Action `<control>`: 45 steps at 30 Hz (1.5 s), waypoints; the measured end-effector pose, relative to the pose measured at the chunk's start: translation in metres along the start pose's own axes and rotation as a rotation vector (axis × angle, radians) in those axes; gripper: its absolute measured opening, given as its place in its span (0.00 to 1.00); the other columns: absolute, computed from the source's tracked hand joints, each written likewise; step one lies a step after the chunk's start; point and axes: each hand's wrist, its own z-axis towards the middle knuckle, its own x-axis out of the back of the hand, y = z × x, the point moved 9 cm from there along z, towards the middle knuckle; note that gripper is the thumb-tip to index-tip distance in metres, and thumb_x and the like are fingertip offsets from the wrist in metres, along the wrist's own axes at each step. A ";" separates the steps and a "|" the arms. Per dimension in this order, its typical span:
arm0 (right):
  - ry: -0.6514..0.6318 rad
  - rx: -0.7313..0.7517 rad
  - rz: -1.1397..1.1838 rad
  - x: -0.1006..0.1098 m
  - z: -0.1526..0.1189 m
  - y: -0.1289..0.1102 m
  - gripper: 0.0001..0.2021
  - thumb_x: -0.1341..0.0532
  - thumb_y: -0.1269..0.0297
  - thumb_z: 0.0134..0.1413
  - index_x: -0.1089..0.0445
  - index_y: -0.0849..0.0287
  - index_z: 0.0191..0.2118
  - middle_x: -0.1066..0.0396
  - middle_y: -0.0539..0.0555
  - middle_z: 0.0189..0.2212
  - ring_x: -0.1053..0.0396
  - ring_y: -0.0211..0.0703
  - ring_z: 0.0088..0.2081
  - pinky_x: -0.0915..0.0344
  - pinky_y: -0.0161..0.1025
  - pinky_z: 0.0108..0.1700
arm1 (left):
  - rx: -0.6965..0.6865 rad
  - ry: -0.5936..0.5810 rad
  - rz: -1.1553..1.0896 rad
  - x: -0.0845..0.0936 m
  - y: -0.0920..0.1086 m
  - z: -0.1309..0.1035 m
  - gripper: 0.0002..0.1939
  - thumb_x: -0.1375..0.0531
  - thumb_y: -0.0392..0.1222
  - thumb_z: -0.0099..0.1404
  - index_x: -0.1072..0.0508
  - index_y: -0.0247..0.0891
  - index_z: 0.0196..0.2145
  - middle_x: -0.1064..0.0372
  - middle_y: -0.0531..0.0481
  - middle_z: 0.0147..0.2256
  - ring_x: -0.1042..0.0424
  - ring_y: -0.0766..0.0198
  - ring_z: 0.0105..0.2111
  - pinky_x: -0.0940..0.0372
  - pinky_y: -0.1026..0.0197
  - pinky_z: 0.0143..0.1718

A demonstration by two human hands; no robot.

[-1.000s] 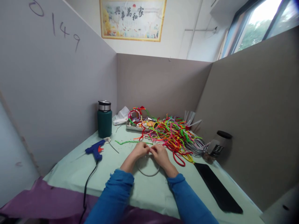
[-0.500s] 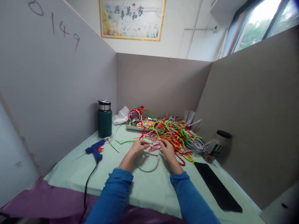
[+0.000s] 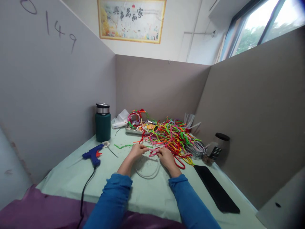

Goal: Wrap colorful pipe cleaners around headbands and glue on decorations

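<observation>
Presently, both bare hands are near each other above the table [image 3: 147, 203], with their fingers bent. The left hand [image 3: 137, 150] pinches the left end of a pale pink strip [image 3: 153, 149] between thumb and fingertips, and the right hand [image 3: 166, 156] pinches it at the other end, so the strip is between them. Just below, a thin grey hoop [image 3: 145, 178] is lying on the table; its upper right part goes close to the right hand, and I cannot tell if they are touching. Behind the hands there is a heap of colourful pipe cleaners [image 3: 175, 133], partly beside a metal tray [image 3: 134, 131]. A green strand [image 3: 122, 146] lies near the left hand. Farther to the left are a blue glue gun [image 3: 93, 155] and an upright dark green bottle [image 3: 103, 125].
</observation>
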 end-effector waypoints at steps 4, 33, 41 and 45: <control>0.054 0.028 0.125 0.008 0.000 -0.005 0.06 0.41 0.70 0.53 0.26 0.56 0.31 0.30 0.55 0.33 0.33 0.45 0.37 0.39 0.38 0.38 | 0.006 -0.110 -0.080 -0.007 0.006 -0.007 0.23 0.36 0.57 0.49 0.22 0.30 0.28 0.43 0.57 0.16 0.48 0.72 0.18 0.54 0.65 0.21; 0.198 0.054 0.306 0.017 0.010 -0.012 0.10 0.44 0.68 0.56 0.26 0.58 0.37 0.28 0.57 0.37 0.31 0.46 0.39 0.36 0.41 0.44 | 0.013 -0.226 0.032 -0.024 -0.002 -0.008 0.20 0.40 0.55 0.54 0.27 0.32 0.24 0.41 0.55 0.15 0.49 0.72 0.16 0.55 0.65 0.19; 0.275 -0.318 0.067 0.043 0.076 0.080 0.14 0.45 0.69 0.53 0.26 0.65 0.43 0.27 0.65 0.41 0.31 0.52 0.45 0.37 0.43 0.47 | -0.089 -0.294 0.129 -0.037 0.006 -0.013 0.11 0.41 0.44 0.52 0.25 0.32 0.23 0.36 0.53 0.18 0.41 0.69 0.21 0.49 0.66 0.23; 0.146 -0.426 0.021 0.035 0.093 0.114 0.11 0.40 0.65 0.48 0.25 0.63 0.37 0.25 0.61 0.29 0.28 0.49 0.33 0.36 0.41 0.36 | -0.086 -0.290 0.132 -0.038 0.010 -0.015 0.09 0.42 0.40 0.51 0.23 0.33 0.25 0.34 0.52 0.19 0.40 0.68 0.22 0.47 0.66 0.24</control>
